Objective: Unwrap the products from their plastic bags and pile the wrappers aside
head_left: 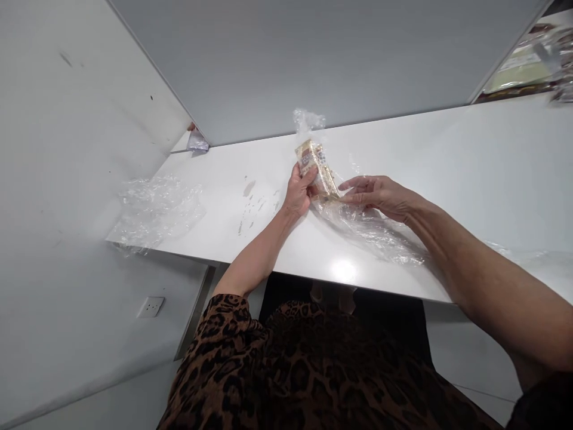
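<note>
A small gold-and-brown packet (317,160) with printed rows on it is partly covered by crinkled clear plastic wrap (371,230). My left hand (299,192) is closed around the packet's left side, thumb across its front. At the packet's lower right edge, my right hand (382,197) pinches the clear plastic between thumb and fingers. One tuft of this plastic stands up above the packet, and a longer stretch trails to the right along the table under my right hand. The packet's underside is hidden.
A crumpled heap of clear plastic (159,209) lies at the white table's (447,155) left end by the wall. A grey panel (331,65) rises behind. Plastic-wrapped goods (523,68) are at the far right, and a small purple packet (197,142) sits in the back left corner.
</note>
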`<state>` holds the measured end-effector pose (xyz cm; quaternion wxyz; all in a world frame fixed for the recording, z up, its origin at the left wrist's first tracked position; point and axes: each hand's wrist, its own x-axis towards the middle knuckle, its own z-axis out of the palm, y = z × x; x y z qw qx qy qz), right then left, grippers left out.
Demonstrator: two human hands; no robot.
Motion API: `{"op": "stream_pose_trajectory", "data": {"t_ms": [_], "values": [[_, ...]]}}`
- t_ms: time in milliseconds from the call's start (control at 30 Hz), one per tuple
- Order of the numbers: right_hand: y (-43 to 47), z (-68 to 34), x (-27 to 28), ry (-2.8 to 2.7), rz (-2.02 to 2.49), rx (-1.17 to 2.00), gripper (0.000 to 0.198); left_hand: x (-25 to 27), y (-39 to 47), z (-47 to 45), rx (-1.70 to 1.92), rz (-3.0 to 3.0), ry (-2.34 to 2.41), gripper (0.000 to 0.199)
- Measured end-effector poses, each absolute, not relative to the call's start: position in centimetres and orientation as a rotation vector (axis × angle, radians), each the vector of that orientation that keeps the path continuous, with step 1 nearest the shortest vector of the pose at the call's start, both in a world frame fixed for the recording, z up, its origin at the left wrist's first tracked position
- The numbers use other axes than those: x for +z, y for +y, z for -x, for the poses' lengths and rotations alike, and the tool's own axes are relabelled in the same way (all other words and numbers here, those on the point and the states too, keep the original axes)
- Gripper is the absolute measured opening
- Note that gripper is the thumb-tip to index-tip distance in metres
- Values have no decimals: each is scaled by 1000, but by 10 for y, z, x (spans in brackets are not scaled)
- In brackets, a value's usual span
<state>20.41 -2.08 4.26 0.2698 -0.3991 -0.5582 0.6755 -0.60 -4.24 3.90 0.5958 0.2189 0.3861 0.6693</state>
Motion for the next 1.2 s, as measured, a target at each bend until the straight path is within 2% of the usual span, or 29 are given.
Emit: {"op": "stream_pose_trajectory", "data": {"t_ms": [100,200,333,433,567,800,1000,1200], "values": [[-17,-210,40,-1686,1070,1848,36,41,-35,19,1640,-432,971,58],[-18,-213,44,-1744,1052,1867,35,42,-30,28,1646,-339,951,56],[-26,-209,52,-1395,968,1937,48,43,-36,20,1506,-420,886,51],[-29,-202,52,-1279,1018,1865,47,42,-46,5,1380,-516,868,45],[-26,-200,47,-1350,1008,1723,39,38,-50,-3,1331,-512,818,52],[-35,-197,58,-1313,821,1553,39,33,-50,0,1129,-550,767,76],[-36,-202,67,-1205,780,1499,38,33,-54,-2,1048,-589,824,61],[-21,-209,60,-1022,787,1479,34,29,-49,3,1141,-542,837,59]]}}
